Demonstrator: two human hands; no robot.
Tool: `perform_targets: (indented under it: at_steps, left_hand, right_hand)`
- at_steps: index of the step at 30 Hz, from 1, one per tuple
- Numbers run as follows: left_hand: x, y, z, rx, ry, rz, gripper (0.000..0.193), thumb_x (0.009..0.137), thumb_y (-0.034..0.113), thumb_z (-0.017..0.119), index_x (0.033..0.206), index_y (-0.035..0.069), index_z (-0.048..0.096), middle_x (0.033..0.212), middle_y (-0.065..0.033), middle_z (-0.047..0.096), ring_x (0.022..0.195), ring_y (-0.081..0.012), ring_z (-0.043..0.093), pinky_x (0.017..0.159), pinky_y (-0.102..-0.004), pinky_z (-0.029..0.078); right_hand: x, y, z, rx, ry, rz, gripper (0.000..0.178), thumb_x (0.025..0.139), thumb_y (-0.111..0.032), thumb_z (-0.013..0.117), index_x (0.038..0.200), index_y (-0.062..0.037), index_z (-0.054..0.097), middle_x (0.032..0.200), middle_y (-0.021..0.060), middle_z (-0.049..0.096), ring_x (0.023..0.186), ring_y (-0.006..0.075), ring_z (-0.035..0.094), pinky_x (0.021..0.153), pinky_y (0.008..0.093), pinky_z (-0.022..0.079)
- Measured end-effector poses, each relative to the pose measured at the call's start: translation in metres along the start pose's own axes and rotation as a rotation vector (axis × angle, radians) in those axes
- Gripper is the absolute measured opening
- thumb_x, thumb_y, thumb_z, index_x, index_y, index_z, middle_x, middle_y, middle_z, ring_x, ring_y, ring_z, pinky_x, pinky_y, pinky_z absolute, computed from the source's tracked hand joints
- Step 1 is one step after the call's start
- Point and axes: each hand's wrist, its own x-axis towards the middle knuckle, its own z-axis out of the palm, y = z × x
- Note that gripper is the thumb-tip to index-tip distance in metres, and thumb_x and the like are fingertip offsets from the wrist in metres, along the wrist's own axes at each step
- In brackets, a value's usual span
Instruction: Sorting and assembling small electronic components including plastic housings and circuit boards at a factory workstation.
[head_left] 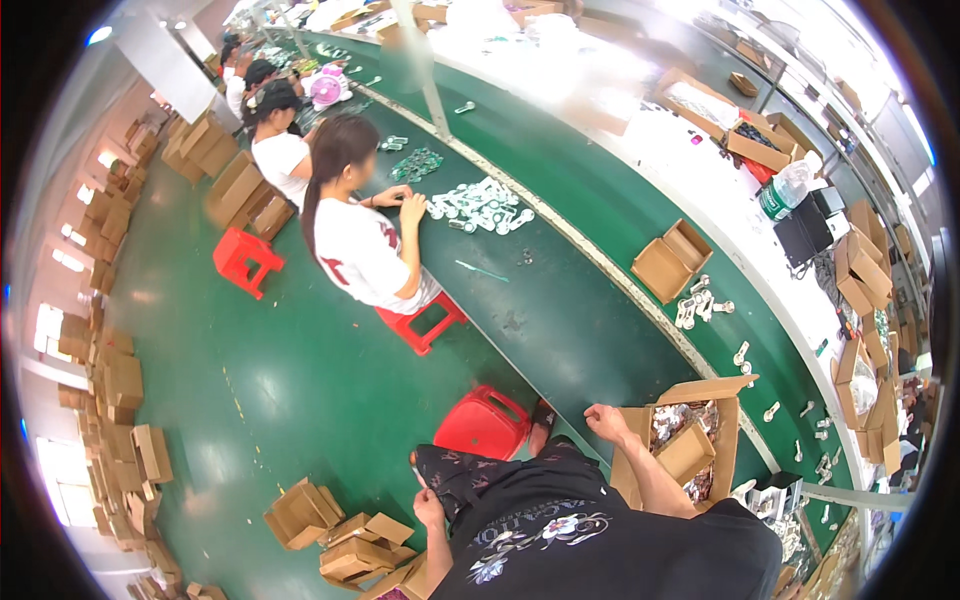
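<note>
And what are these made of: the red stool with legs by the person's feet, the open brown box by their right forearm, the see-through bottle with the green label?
The red stool looks like smooth, slightly shiny plastic: one even, bright colour. The open brown box seems like matt cardboard, with thin folded flaps. The see-through bottle is probably glossy plastic, though glass is possible.

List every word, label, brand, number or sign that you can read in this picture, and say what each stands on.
Black shirt: pale lettering beside a flower print; wording not copied here.
Clear bottle: green label, too small to read.
Seated co-worker's white shirt: dark red print, partly hidden, unreadable.
</note>
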Motion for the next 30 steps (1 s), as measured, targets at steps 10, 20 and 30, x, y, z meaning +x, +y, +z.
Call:
perform_targets:
  at_steps: [10, 20, 30]
  left_hand:
    - [0.136, 0.089, 0.033, 0.164, -0.349, 0.077, 0.032, 0.099, 0.027, 0.077, 0.118, 0.003, 0.084, 0.108, -0.0185, 0.085, 0.102, -0.0317, 0.082, 0.096, -0.0441, 0.063]
    - [0.372, 0.21, 0.082, 0.317, -0.594, 0.34, 0.031, 0.102, 0.025, 0.07, 0.124, 0.008, 0.083, 0.113, -0.0174, 0.085, 0.109, -0.0365, 0.081, 0.101, -0.0474, 0.062]
    - [0.469, 0.294, 0.145, 0.194, -0.746, 0.5, 0.03, 0.101, 0.024, 0.074, 0.124, 0.006, 0.08, 0.106, -0.0169, 0.084, 0.101, -0.0374, 0.081, 0.093, -0.0474, 0.063]
  right_hand:
    - [0.054, -0.029, 0.016, 0.16, 0.188, 0.165, 0.031, 0.097, -0.018, 0.069, 0.121, -0.0031, 0.082, 0.097, 0.0135, 0.084, 0.092, 0.0267, 0.081, 0.087, 0.0411, 0.063]
    - [0.195, -0.209, 0.043, 0.059, 0.341, 0.144, 0.026, 0.097, -0.017, 0.071, 0.117, -0.0027, 0.082, 0.095, 0.0145, 0.083, 0.088, 0.0238, 0.081, 0.084, 0.0391, 0.063]
    - [0.409, -0.54, -0.22, -0.124, 0.839, -0.515, 0.014, 0.099, -0.015, 0.074, 0.096, -0.0009, 0.077, 0.087, 0.0181, 0.074, 0.08, 0.0352, 0.075, 0.073, 0.0443, 0.058]
